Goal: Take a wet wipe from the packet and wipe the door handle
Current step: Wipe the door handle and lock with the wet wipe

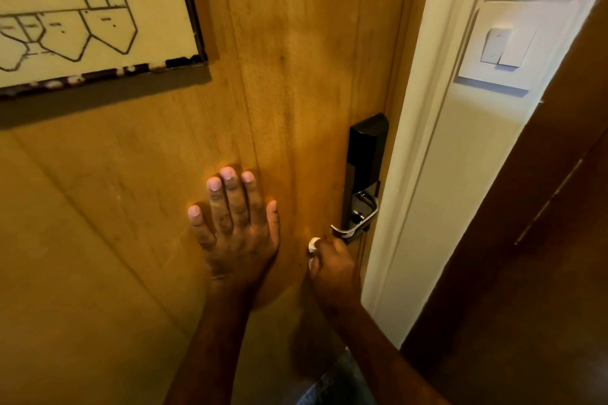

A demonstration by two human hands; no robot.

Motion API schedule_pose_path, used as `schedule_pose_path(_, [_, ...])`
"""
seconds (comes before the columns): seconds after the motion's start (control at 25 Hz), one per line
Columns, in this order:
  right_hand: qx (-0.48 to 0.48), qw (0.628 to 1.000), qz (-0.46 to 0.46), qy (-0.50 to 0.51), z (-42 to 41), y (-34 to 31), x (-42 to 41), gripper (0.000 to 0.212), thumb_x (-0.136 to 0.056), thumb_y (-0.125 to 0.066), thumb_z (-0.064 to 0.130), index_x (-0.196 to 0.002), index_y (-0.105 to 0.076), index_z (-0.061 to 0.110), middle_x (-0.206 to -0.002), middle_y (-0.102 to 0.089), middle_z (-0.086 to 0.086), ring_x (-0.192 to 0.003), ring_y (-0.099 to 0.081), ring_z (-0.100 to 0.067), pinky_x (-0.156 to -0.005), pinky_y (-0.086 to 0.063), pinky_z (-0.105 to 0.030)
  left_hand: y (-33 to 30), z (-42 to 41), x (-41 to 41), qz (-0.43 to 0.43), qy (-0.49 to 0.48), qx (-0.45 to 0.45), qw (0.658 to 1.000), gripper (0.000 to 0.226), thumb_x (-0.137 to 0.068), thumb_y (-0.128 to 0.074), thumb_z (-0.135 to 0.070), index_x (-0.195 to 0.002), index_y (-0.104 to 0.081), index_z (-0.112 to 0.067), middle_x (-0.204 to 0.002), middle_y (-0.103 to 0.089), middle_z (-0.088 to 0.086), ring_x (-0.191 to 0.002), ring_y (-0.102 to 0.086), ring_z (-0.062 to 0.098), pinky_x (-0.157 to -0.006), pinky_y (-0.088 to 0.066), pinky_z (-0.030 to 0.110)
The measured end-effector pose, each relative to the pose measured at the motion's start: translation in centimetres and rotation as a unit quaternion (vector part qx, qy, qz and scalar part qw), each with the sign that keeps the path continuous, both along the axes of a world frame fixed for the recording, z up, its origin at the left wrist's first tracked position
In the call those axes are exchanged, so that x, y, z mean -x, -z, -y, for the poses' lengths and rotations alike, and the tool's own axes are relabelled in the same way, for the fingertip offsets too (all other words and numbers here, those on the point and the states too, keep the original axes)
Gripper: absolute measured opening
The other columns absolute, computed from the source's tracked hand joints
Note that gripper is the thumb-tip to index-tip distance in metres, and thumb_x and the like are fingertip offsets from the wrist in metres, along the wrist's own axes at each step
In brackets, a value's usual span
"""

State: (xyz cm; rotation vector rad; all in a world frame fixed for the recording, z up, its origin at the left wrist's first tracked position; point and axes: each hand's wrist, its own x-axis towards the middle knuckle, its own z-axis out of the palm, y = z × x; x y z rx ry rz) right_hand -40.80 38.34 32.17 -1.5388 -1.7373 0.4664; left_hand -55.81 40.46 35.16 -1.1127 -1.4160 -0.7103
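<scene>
R hand [332, 268] fisted around white wet wipe [313, 245], bunched at the free end of metal door handle [357, 222]; contact w/ lever not clear. L hand [235, 227] spread flat, pressed on wooden door [131, 207], holding nothing. Black lock unit [365, 154] above handle.

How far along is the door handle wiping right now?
Done: a wet wipe is already out and bunched in the right hand; no packet is in view. In hand: that hand is at the free end of the door handle, while the left hand lies flat on the door. Left: the rest of the lever.
</scene>
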Motion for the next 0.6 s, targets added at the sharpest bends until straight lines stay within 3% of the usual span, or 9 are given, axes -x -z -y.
schedule_pose_path(0.08, [-0.094,0.995,-0.037,0.016,1.2,-0.1,-0.9,0.026,-0.1,-0.049,0.018,-0.103,-0.067,-0.001,-0.101,-0.069,-0.023,-0.086,-0.07,-0.032,-0.071,-0.058,-0.03,0.2,-0.2,0.2,0.0,0.002,-0.003,1.0,0.085,-0.099,-0.056,-0.047,-0.163,-0.023,-0.002,-0.172,-0.006,0.023,-0.16,-0.004,0.039,-0.129,0.002,0.059])
schedule_pose_path(0.12, [-0.161,0.986,-0.033,0.039,1.9,-0.2,-1.2,0.038,-0.103,-0.041,0.028,-0.097,-0.065,-0.002,-0.093,-0.07,-0.023,-0.079,-0.071,-0.031,-0.064,-0.059,-0.03,0.3,-0.5,0.3,-0.002,0.001,-0.005,1.0,0.085,-0.099,-0.056,-0.048,-0.163,-0.024,-0.002,-0.172,-0.007,0.023,-0.16,-0.005,0.039,-0.129,0.002,0.06])
schedule_pose_path(0.16, [-0.214,0.974,-0.03,0.06,2.1,-0.5,-1.6,0.05,-0.103,-0.034,0.037,-0.095,-0.064,-0.002,-0.092,-0.068,-0.023,-0.077,-0.07,-0.03,-0.061,-0.061,-0.033,0.4,-0.7,0.4,-0.002,0.001,-0.007,1.0,0.084,-0.098,-0.056,-0.048,-0.162,-0.025,-0.003,-0.172,-0.009,0.023,-0.16,-0.006,0.039,-0.129,0.002,0.06])
schedule_pose_path(0.24, [-0.215,0.967,-0.095,0.099,1.7,-1.6,-2.0,0.054,-0.101,-0.036,0.042,-0.094,-0.066,-0.003,-0.099,-0.065,-0.021,-0.082,-0.068,-0.03,-0.065,-0.061,-0.035,0.6,-0.9,0.5,0.007,0.004,-0.008,1.0,0.084,-0.098,-0.056,-0.048,-0.162,-0.027,-0.004,-0.172,-0.01,0.022,-0.16,-0.007,0.038,-0.128,0.002,0.06])
schedule_pose_path(0.4, [-0.184,0.95,-0.217,0.125,0.7,-1.4,-3.5,0.026,-0.084,-0.059,0.014,-0.103,-0.068,-0.001,-0.117,-0.055,-0.013,-0.101,-0.06,-0.023,-0.076,-0.053,-0.012,0.9,-1.0,0.5,0.022,0.01,-0.003,1.0,0.083,-0.098,-0.057,-0.047,-0.162,-0.027,-0.004,-0.172,-0.011,0.022,-0.16,-0.008,0.039,-0.128,0.003,0.06])
schedule_pose_path(0.48, [-0.139,0.93,-0.307,0.146,0.4,-1.0,-4.9,0.034,-0.079,-0.067,0.0,-0.113,-0.066,0.005,-0.126,-0.049,-0.005,-0.114,-0.054,-0.019,-0.074,-0.051,-0.005,0.9,-0.9,0.5,0.022,0.012,-0.001,1.0,0.084,-0.098,-0.057,-0.047,-0.162,-0.026,-0.003,-0.172,-0.01,0.022,-0.16,-0.008,0.039,-0.128,0.003,0.06])
schedule_pose_path(0.6, [-0.15,0.916,-0.329,0.174,-1.3,-0.9,-7.1,0.038,-0.08,-0.066,-0.01,-0.112,-0.067,0.01,-0.125,-0.052,-0.005,-0.117,-0.054,-0.024,-0.074,-0.049,-0.002,0.6,-0.6,0.2,0.023,0.014,-0.002,1.0,0.084,-0.099,-0.056,-0.047,-0.163,-0.024,-0.003,-0.172,-0.008,0.022,-0.16,-0.006,0.039,-0.128,0.003,0.06])
